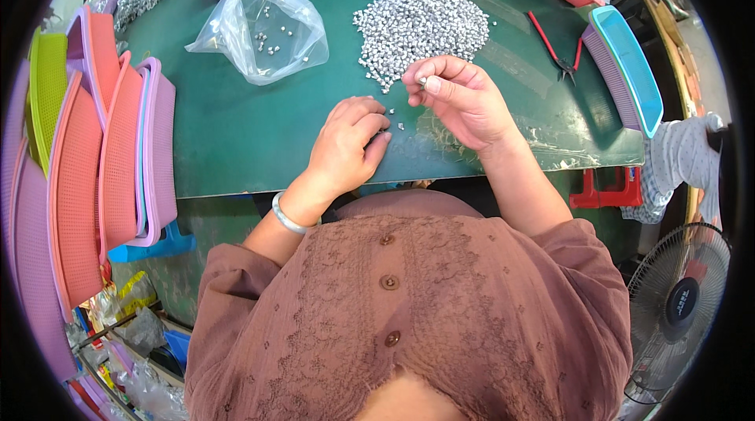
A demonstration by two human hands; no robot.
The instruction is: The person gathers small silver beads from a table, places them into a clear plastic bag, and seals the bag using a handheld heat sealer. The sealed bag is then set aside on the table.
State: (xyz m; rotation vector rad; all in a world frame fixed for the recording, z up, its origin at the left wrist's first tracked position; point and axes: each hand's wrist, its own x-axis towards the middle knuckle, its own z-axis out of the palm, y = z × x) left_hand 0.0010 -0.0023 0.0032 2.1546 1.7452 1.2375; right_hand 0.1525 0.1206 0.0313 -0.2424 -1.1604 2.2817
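A heap of small silver metal parts (417, 24) lies on the green table (236, 138). My right hand (456, 94) hovers just below the heap and pinches one small silver part (422, 83) between thumb and fingers. My left hand (350, 138) rests on the table beside it, fingers curled down over a few loose parts; whether it grips any is hidden. A pale bangle (287, 216) sits on my left wrist.
A clear plastic bag (263, 27) with a few parts lies left of the heap. Red-handled pliers (554, 47) lie at right beside a blue and purple tray (629, 67). Stacked pink, orange and green baskets (102, 153) line the left edge. A fan (680, 303) stands at lower right.
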